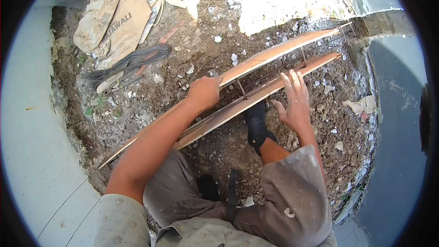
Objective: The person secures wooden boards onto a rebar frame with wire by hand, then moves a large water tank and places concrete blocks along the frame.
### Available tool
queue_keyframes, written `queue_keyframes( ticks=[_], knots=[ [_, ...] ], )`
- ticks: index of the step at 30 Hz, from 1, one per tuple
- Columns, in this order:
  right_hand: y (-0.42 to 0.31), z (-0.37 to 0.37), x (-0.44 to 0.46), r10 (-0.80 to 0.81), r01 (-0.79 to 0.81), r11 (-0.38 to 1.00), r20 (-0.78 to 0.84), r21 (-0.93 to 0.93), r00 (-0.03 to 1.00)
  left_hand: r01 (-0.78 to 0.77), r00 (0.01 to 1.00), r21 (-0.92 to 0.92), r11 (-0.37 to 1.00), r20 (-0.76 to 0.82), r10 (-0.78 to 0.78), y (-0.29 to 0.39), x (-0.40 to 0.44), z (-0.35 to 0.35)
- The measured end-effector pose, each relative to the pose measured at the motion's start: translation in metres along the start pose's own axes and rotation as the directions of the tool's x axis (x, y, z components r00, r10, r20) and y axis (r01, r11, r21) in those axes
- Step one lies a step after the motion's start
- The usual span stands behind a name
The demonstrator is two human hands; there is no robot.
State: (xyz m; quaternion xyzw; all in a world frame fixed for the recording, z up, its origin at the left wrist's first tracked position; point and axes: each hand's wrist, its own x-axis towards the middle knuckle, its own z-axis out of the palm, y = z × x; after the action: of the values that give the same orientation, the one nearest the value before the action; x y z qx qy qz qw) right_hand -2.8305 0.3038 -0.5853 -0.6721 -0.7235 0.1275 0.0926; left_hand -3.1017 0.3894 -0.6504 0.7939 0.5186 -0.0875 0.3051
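Note:
Two long wooden planks run side by side, slanting from lower left to upper right over the soil. My left hand (204, 92) is closed around the far plank (270, 55) near its middle. The near plank (256, 95) lies closest to my legs. On its top edge rest the outstretched fingers of my right hand (293, 100), the thumb held apart. Between the planks show thin metal rods (241, 88) and cross pieces, partly hidden by the wood.
A bundle of thin wire (151, 56) lies at the left, by a reddish wood strip (171, 32). Crumpled paper sacks (121, 23) lie behind it. A dark hand tool (130, 81) is beside the wire. Walls (398, 110) flank the rubble-strewn soil; my dark shoe (257, 126) stands near the planks.

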Motion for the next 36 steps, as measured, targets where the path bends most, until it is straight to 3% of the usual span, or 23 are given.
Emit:
queue_keyframes(
  ticks=[3, 8, 17, 20, 24, 25, 26, 27, 28, 29, 31, 32, 34, 36],
  knots=[
    [-0.007, 0.027, 0.007, -0.018, 0.050, 0.988, 0.209, -0.147, 0.978, -0.040, 0.998, 0.016, 0.999, 0.039, 0.040, -0.004, 0.004, -0.004],
    [-0.009, 0.030, 0.007, -0.010, 0.051, 0.981, 0.213, -0.186, 0.977, -0.094, 0.995, 0.024, 0.995, 0.014, 0.094, -0.007, 0.004, -0.005],
    [-0.003, 0.018, 0.012, -0.068, 0.155, 0.968, 0.390, -0.197, 0.918, 0.015, 0.999, -0.042, 0.999, 0.036, -0.014, -0.001, -0.007, -0.010],
    [-0.009, 0.017, 0.015, 0.001, 0.127, 0.957, 0.443, -0.260, 0.897, 0.056, 0.996, -0.046, 0.997, 0.077, -0.053, 0.000, -0.007, -0.014],
    [-0.013, 0.014, 0.014, 0.020, 0.129, 0.947, 0.455, -0.295, 0.890, 0.029, 0.999, -0.241, 0.970, 0.039, -0.021, -0.007, -0.016, -0.018],
    [-0.011, 0.014, 0.015, 0.011, 0.139, 0.946, 0.458, -0.292, 0.889, 0.020, 0.995, -0.379, 0.925, 0.098, 0.018, -0.014, -0.017, -0.029],
    [-0.006, 0.017, 0.014, 0.019, 0.132, 0.946, 0.459, -0.295, 0.888, -0.003, 0.998, -0.548, 0.837, 0.045, 0.033, -0.036, -0.008, -0.024],
    [0.001, 0.023, 0.012, -0.015, 0.157, 0.942, 0.430, -0.297, 0.903, 0.054, 0.997, -0.600, 0.798, -0.007, -0.073, -0.051, -0.005, -0.039],
    [-0.007, 0.011, 0.013, 0.004, 0.137, 0.953, 0.463, -0.271, 0.887, 0.016, 0.948, -0.438, 0.899, -0.278, -0.152, -0.071, -0.006, -0.047],
    [-0.010, 0.005, 0.015, 0.030, 0.126, 0.951, 0.489, -0.281, 0.872, 0.043, 0.853, -0.194, 0.980, -0.504, -0.137, -0.101, -0.002, -0.051],
    [-0.010, 0.005, 0.014, 0.045, 0.121, 0.949, 0.504, -0.292, 0.863, 0.327, 0.794, 0.157, 0.932, -0.581, -0.180, -0.131, -0.017, -0.078],
    [-0.002, 0.016, 0.011, 0.016, 0.108, 0.961, 0.443, -0.254, 0.896, 0.434, 0.794, 0.247, 0.867, -0.559, -0.238, -0.153, -0.017, -0.078],
    [0.001, 0.019, 0.009, 0.010, 0.102, 0.964, 0.417, -0.246, 0.909, 0.482, 0.822, 0.352, 0.802, -0.499, -0.275, -0.204, -0.016, -0.066],
    [0.003, 0.020, 0.008, 0.009, 0.093, 0.968, 0.406, -0.231, 0.914, 0.453, 0.812, 0.416, 0.789, -0.558, -0.172, -0.231, -0.006, -0.059]
  ],
)
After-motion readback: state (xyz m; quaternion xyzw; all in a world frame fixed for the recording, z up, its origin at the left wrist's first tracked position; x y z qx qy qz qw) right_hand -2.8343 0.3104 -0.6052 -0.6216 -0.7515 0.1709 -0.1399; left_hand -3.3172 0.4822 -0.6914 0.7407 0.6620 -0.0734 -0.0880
